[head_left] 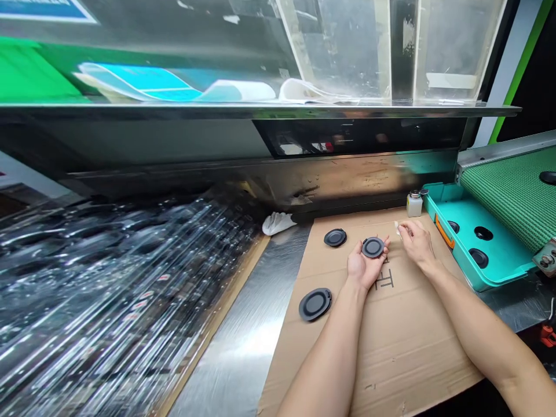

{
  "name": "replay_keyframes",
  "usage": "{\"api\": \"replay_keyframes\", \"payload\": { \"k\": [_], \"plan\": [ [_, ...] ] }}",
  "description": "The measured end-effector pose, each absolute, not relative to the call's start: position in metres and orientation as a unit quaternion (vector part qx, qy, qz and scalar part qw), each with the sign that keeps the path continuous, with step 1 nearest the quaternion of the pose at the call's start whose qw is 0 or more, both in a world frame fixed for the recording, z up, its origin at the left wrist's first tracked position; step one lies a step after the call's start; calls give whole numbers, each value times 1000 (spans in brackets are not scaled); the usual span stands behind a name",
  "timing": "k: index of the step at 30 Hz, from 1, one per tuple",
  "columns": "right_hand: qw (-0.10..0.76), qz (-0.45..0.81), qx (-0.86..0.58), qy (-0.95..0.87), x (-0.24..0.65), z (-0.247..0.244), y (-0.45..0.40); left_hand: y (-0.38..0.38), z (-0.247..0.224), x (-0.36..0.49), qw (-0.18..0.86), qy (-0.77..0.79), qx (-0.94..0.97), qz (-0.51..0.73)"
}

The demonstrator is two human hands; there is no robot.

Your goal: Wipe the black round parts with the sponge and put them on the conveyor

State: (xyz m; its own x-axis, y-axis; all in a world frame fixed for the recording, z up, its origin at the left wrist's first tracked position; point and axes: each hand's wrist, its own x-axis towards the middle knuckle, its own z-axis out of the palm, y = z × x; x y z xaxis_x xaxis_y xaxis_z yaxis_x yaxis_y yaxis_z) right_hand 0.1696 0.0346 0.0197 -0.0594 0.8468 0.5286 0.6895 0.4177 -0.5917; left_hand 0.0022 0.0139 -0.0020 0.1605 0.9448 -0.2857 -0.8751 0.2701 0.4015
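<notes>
My left hand (365, 267) is palm up over the cardboard sheet (403, 341), its fingers curled around a round black disc-shaped part (372, 247) with a raised ring. To its right, my right hand (416, 240) pinches a small whitish scrap (397, 228), perhaps cloth or paper; the material is too small to tell. Two similar black parts lie on the cardboard: one (335, 237) beyond my left hand and a larger-looking one (315, 304) left of my forearm. A small white bottle (414, 204) stands just past my right hand.
At right, a turquoise tray (486, 284) holds several black parts beside a green conveyor belt (512, 179). Stacked clear plastic trays (130, 301) fill the left side. A crumpled white cloth or glove (278, 223) lies near the back. A metal shelf edge (260, 111) crosses above.
</notes>
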Motion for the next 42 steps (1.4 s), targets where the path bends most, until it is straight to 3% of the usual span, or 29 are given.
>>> {"api": "replay_keyframes", "payload": {
  "k": [4,10,14,19,24,28,32,35,39,42],
  "plan": [
    [448,125,-504,-728,155,22,26,14,-2,3,773,224,73,589],
    [364,123,-422,-821,132,15,10,9,2,19,785,205,69,581],
    [332,62,-460,-821,129,16,8,3,4,25,788,189,79,581],
    [298,98,-411,-856,131,17,10,2,3,23,790,221,103,562],
    [284,71,-456,-840,132,19,11,4,0,20,797,196,106,561],
    [215,111,-380,-893,136,25,9,7,-3,15,805,228,113,536],
    [159,76,-421,-890,143,28,8,11,-6,13,798,231,106,547],
    [170,52,-469,-865,143,28,8,12,-7,14,796,223,88,556],
    [169,62,-410,-894,138,24,9,12,-5,13,784,234,64,571],
    [202,39,-471,-858,143,21,15,12,-3,13,776,237,57,582]
  ]
}}
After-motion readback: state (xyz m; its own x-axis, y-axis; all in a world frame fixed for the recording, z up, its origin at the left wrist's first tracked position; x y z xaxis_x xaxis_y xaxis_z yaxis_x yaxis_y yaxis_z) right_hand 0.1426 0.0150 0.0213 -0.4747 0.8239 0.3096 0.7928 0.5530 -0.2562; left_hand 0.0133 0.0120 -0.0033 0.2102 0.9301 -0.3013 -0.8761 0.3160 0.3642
